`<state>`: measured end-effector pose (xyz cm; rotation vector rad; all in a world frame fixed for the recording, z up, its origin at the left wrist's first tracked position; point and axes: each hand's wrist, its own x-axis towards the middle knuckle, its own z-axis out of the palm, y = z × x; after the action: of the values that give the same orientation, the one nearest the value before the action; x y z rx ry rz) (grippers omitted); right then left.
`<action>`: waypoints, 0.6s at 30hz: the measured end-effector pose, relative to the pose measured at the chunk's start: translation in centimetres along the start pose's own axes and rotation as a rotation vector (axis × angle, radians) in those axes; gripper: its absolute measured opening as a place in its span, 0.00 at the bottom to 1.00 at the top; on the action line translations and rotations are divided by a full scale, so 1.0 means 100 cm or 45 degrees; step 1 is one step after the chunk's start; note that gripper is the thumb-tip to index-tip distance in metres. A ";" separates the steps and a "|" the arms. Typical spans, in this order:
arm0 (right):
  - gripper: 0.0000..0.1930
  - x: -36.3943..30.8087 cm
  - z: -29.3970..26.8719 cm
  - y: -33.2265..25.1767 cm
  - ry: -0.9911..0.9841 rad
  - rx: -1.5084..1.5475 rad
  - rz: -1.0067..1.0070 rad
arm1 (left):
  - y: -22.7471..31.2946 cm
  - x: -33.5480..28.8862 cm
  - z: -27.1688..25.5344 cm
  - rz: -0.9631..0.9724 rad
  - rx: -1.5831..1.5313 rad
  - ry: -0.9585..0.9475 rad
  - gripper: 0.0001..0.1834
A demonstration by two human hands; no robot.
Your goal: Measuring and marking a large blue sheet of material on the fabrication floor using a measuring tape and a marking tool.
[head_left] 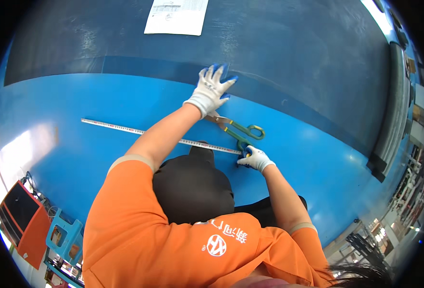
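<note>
Tape measure (212, 146), white, thin, extended, right hand (257, 159) gripping one end, left hand (210, 89) spread over dark sheet (293, 72)

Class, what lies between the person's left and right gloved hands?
In the head view, green-handled shears lie between the left hand and the right hand, on the blue surface.

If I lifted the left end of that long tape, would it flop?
Probably a bit: the tape looks thin and runs out long from the right hand. It may be springy too, since it lies so straight. That end should feel light, being a narrow strip.
</note>
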<state>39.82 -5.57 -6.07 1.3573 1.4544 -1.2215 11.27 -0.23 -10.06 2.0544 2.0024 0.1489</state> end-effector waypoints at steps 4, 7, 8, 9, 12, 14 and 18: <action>0.38 0.000 -0.008 -0.009 -0.083 -0.144 0.054 | -0.002 0.027 0.013 -0.022 0.035 -0.153 0.35; 0.37 -0.002 -0.025 -0.024 -0.124 -0.319 0.063 | 0.000 0.024 0.007 -0.048 0.042 -0.191 0.31; 0.36 -0.001 -0.032 -0.028 -0.137 -0.373 0.062 | 0.000 0.025 0.004 -0.054 0.051 -0.204 0.29; 0.36 0.000 -0.039 -0.034 -0.141 -0.383 0.058 | -0.001 0.027 0.000 -0.065 0.050 -0.205 0.29; 0.34 0.002 -0.071 -0.046 -0.245 -0.384 0.033 | 0.005 0.035 -0.018 -0.085 0.023 -0.390 0.25; 0.33 0.001 -0.087 -0.047 -0.282 -0.373 0.031 | 0.009 0.038 -0.030 -0.080 0.012 -0.458 0.23; 0.30 -0.005 -0.116 -0.040 -0.232 -0.247 -0.030 | 0.015 0.042 -0.060 -0.140 -0.009 -0.375 0.18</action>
<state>36.68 5.69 -2.42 1.0737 1.4224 -1.1543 11.33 4.60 -4.38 1.8321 1.9202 -0.1595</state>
